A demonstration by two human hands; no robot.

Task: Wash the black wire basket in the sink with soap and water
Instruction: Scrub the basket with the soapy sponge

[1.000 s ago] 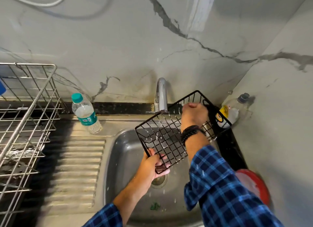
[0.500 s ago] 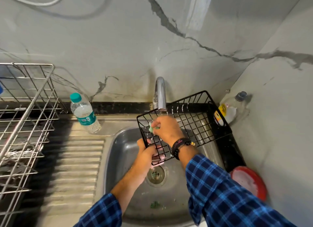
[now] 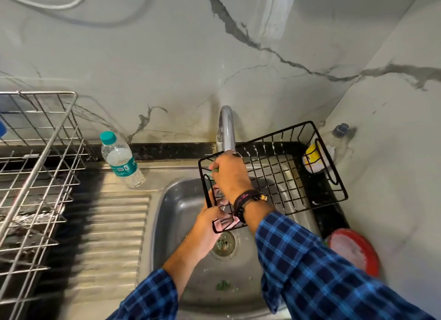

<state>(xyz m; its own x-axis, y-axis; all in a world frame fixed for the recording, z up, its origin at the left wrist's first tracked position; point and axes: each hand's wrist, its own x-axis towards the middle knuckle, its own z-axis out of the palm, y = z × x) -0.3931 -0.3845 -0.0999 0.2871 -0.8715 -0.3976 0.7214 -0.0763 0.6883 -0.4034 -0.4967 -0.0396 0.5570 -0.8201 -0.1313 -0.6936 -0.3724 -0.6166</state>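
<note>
The black wire basket [image 3: 284, 167] hangs tilted over the steel sink [image 3: 176, 207], under the chrome tap [image 3: 226, 131]. My left hand [image 3: 211, 220] grips its near left corner from below. Inside the basket, at its left end, my right hand [image 3: 230, 176] is closed on a small green scrubber [image 3: 213, 171], only a sliver of which shows, pressed against the wires. Soap foam clings to some of the far wires.
A clear water bottle with a teal cap [image 3: 120, 159] stands on the drainboard at left, beside a steel dish rack [image 3: 35, 167]. Behind the basket at right stands a dish-soap bottle [image 3: 315, 159]. A red round dish [image 3: 355, 250] sits at the sink's right. The drain [image 3: 224, 244] lies below.
My right hand has moved from the basket's far right rim to its left end. The basket has swung to lie flatter and further right, and my left hand has shifted along with it.
</note>
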